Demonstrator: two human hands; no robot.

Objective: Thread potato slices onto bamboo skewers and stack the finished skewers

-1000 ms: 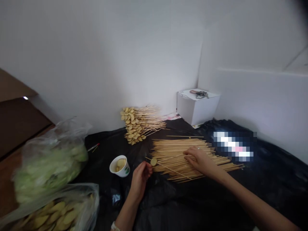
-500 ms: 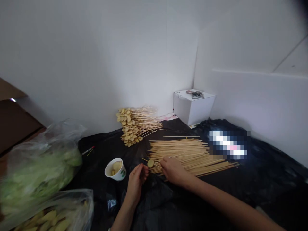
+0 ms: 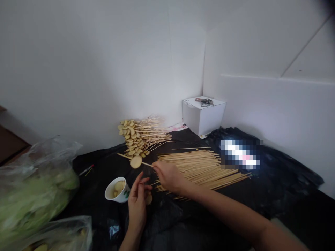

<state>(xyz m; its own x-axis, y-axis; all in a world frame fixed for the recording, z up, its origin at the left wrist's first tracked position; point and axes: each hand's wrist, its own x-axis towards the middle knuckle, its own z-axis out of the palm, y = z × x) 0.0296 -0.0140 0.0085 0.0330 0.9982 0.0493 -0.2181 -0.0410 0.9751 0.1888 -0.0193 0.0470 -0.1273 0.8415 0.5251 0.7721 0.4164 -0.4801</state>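
My right hand [image 3: 169,176] pinches the end of a thin wooden skewer that points left above the table. A round, pale potato slice [image 3: 136,161] is threaded on this skewer, with the other end sticking out beyond it. Lower and to the left, my left hand [image 3: 138,198] has its upper fingers loosely extended. Another potato slice [image 3: 149,198] shows against its palm side, apparently held by the lower fingers, which are partly hidden. Just left of that hand stands a white paper cup [image 3: 109,194] with potato slices inside. Loose bare skewers [image 3: 193,170] lie beneath and beyond my right hand.
Skewers with potato slices [image 3: 134,137] are heaped against the wall. A white box [image 3: 202,115] stands in the corner. At left are a clear bag of pale green pieces [image 3: 39,195] and a bag of slices [image 3: 65,233]. Black plastic sheeting [image 3: 167,226] covers the table.
My right hand has lifted the skewer with its slice up and left, away from my left hand. The left hand's fingers have loosened. The view has shifted a little to the right.
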